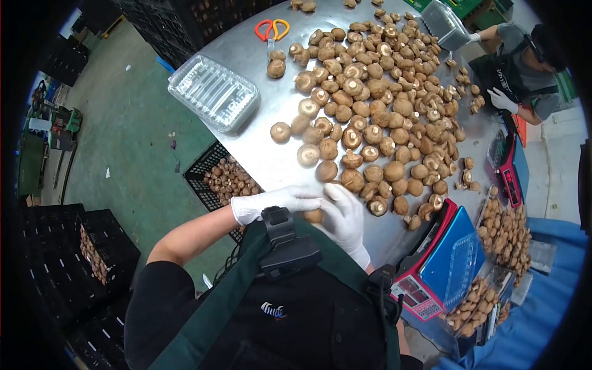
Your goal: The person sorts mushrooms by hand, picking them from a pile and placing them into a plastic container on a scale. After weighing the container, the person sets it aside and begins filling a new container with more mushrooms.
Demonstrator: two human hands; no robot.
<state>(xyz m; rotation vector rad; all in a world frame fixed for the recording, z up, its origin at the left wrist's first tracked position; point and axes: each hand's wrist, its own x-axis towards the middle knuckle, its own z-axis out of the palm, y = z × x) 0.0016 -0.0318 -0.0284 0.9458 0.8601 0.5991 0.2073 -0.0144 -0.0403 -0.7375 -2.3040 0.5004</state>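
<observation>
My left hand [274, 203], in a white glove, reaches in over the table's near edge, its fingertips close to my right hand. My right hand [344, 219], also gloved, is curled beside a brown mushroom [313, 215] that lies between the two hands; the fingers partly hide it, and which hand grips it is unclear. A large spread of mushrooms [401, 108] covers the metal table [246, 157] just beyond my hands. Stacked clear plastic trays [214, 92] sit at the table's left edge. Scissors [271, 32] with red and yellow handles lie beyond them.
A black crate of mushrooms [229, 179] stands below the table edge. At right are a red scale [425, 290] with a blue top, a second scale [510, 179] and filled trays [478, 302]. A co-worker [524, 68] in white gloves holds a clear tray [445, 26].
</observation>
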